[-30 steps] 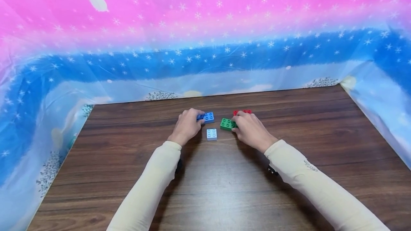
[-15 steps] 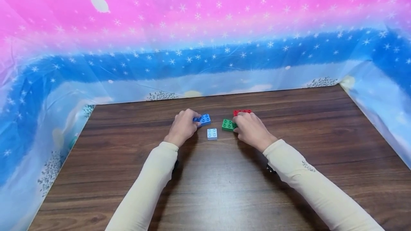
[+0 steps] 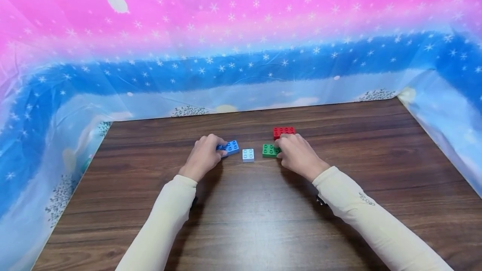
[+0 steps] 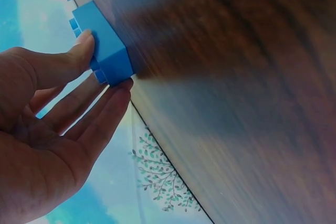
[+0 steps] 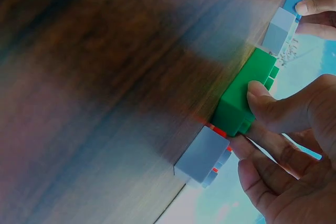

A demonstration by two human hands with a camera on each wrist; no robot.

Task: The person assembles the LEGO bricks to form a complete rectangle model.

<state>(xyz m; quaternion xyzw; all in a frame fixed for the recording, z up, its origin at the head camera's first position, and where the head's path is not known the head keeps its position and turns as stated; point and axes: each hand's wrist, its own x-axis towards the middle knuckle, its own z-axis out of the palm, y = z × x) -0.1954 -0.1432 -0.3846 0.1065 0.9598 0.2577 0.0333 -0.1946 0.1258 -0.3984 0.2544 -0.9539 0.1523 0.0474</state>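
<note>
My left hand (image 3: 202, 154) pinches a blue toy brick (image 3: 232, 147) between thumb and fingers. The left wrist view shows the thumb on the studded side of this blue brick (image 4: 107, 45), its lower face close over the table. To its right stands a small pale-blue brick (image 3: 248, 155) with its studs up. My right hand (image 3: 299, 156) grips a green brick (image 3: 269, 150), thumb on its near side in the right wrist view. Beyond that hand lies a red brick (image 3: 284, 131). A greyish brick (image 5: 202, 155) sits beside the right fingers, hidden from the head view.
The bricks stand on a brown wood-grain table (image 3: 241, 221). A pink and blue printed cloth (image 3: 233, 57) hangs behind it and along both sides. Both forearms reach in from the near edge.
My left hand has drawn the blue brick leftward and nearer, to beside the pale-blue one. The right hand has moved the green brick slightly right and nearer, leaving more of the red brick visible.
</note>
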